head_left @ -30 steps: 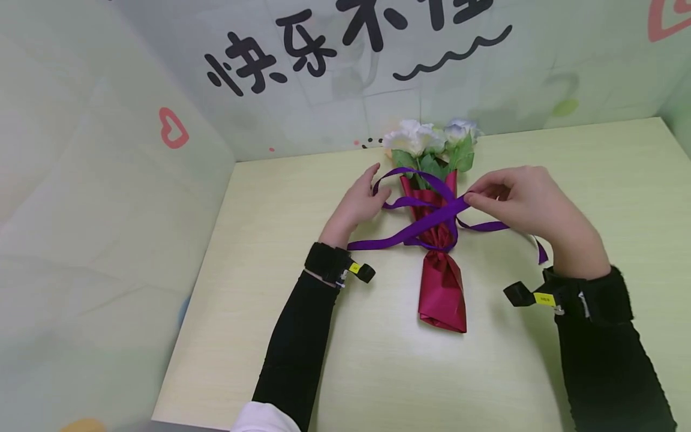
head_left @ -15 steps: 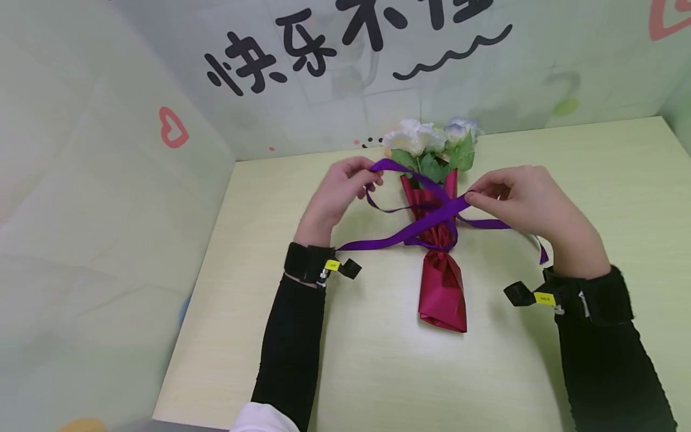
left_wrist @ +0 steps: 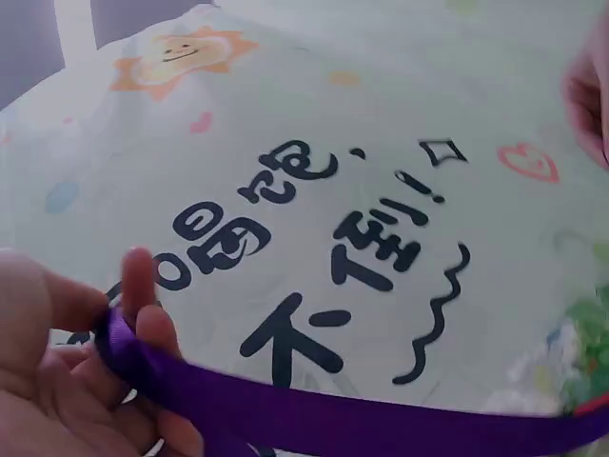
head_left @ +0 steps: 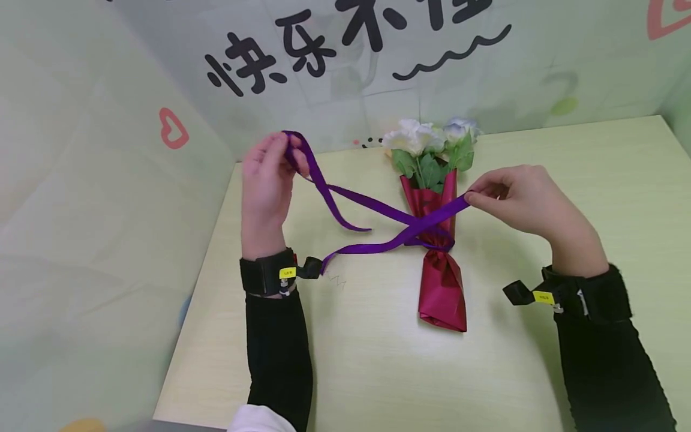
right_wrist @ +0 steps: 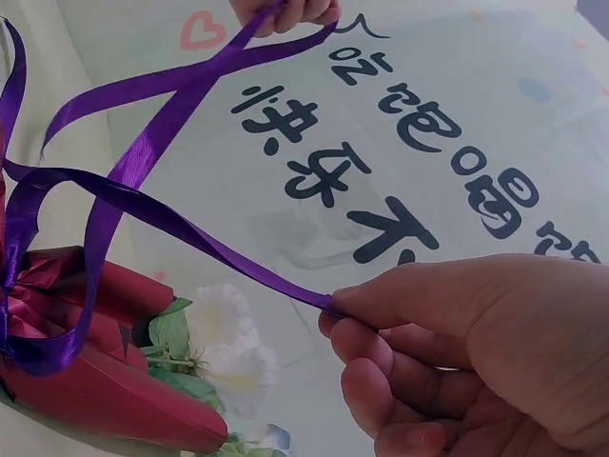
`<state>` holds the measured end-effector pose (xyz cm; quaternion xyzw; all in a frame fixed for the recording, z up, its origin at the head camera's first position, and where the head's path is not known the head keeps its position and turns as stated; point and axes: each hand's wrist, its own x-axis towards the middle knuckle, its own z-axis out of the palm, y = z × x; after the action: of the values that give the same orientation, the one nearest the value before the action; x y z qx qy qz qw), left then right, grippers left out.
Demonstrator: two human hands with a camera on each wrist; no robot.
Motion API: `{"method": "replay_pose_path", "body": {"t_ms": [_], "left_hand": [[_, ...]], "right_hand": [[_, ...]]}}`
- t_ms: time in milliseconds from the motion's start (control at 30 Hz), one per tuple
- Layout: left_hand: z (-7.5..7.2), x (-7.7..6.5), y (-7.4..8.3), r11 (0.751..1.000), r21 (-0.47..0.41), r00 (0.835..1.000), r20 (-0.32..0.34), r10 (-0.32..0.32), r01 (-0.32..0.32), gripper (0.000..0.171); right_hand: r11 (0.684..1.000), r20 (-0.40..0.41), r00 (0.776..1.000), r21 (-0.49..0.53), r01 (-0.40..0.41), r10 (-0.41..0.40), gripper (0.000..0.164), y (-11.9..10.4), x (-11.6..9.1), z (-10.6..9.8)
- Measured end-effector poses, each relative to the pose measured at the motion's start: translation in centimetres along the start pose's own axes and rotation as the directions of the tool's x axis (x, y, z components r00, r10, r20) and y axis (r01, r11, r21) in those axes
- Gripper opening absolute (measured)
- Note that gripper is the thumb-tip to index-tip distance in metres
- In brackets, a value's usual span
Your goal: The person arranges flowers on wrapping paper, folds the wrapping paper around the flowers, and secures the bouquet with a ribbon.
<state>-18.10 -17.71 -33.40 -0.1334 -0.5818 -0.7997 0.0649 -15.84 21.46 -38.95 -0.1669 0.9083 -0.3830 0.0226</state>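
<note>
A small bouquet wrapped in dark red paper (head_left: 442, 294) lies on the table, its pale flowers (head_left: 412, 138) and green leaves pointing away from me. Purple ribbon (head_left: 372, 206) circles the paper's gathered waist. On the left, my raised left hand (head_left: 269, 186) pinches one length between thumb and fingers, its tail drooping toward the table. The left wrist view has that ribbon (left_wrist: 333, 419) stretching taut to the right. My right hand (head_left: 531, 201) pinches another length right of the bouquet, whose loose end trails left over the paper. Both lengths cross in front of the wrap.
The pale wooden table (head_left: 372, 360) meets a printed backdrop (head_left: 335, 108) at its rear edge. A side panel (head_left: 97, 240) borders it on the left. Each wrist carries a black strap (head_left: 267, 275) with a small camera.
My left hand first reached in among the ribbon loops, took hold of a length and drew it far left. The loop over the bouquet straightened. My right hand stayed put.
</note>
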Motion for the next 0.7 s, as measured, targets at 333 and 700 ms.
{"method": "replay_pose_path", "body": {"t_ms": [333,700], "left_hand": [[5.0,-2.0,-1.3,0.972,0.233,0.467,0.863,-0.191,-0.033,0.022],[11.6,-2.7,-8.9,0.614,0.739,0.509,0.655,-0.559,-0.278,0.024]], "right_hand": [[0.999,-0.028,0.999,0.037,-0.034,0.035,0.020,0.0,0.1,0.0],[0.993,-0.026,0.999,0.119,-0.019,0.022,0.021,0.1,-0.1,0.0]]}}
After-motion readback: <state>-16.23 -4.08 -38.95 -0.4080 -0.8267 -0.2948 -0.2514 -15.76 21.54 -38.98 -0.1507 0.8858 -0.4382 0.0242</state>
